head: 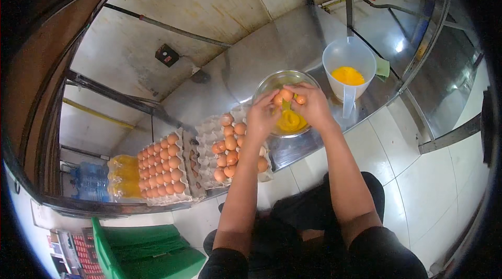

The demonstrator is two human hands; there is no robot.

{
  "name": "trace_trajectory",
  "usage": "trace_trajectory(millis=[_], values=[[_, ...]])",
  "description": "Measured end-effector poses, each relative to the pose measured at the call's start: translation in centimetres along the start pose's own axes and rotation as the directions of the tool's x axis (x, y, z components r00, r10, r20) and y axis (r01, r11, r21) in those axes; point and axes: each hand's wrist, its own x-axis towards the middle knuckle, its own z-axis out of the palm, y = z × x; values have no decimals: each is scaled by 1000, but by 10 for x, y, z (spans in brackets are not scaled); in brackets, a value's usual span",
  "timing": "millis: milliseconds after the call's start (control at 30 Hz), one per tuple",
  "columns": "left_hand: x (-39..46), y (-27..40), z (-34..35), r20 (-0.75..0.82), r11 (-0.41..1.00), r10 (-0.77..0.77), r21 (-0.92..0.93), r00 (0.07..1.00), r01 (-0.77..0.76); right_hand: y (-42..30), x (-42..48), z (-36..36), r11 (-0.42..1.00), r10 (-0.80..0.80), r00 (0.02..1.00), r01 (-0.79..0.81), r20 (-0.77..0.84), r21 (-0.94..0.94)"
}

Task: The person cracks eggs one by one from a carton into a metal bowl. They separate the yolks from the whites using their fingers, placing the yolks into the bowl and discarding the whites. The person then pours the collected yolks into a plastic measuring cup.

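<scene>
Both hands are over a steel mixing bowl (270, 81) on the metal counter. Between the fingertips of my left hand (262, 117) and my right hand (313, 106) is a cracked brown egg (285, 94), parted into shell pieces. Raw egg hangs below the shell, above yellow yolk (292, 121) in the bowl. A second brown egg or shell (301, 99) sits in my right hand. Left of the bowl, a cardboard egg tray (206, 137) carries loose brown eggs or shells (231, 142), partly hidden by my left forearm.
Right of the bowl stands a translucent plastic jug (331, 57) with yellow egg inside. Further left are a full stack of egg trays (160, 165), bottles of yellow liquid (123, 177) and blue-tinted bottles (89, 181). A green plastic bin (149, 247) is below the counter.
</scene>
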Motion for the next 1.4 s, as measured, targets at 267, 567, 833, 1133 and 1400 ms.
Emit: trace_trajectory(millis=[267, 567, 833, 1133, 1400], values=[[-24, 11, -24, -188, 949, -214, -273, 959, 159, -17, -4, 28, 877, 219, 956, -281, 196, 390], [-145, -6, -123, -544, 920, -275, 89, 793, 381, -56, -27, 61, 844, -58, 860, -229, 507, 485], [-82, 34, -77, -7, 820, -289, 514, 957, 251, -17, -11, 20, 354, 337, 765, -642, 548, 679], [-25, 3, -67, 426, 520, -541, 847, 726, -110, -21, -11, 19, 488, 281, 749, -650, 600, 583], [-37, 6, -84, 374, 727, -487, 675, 789, 129, -29, -9, 12, 535, 339, 747, -654, 573, 536]])
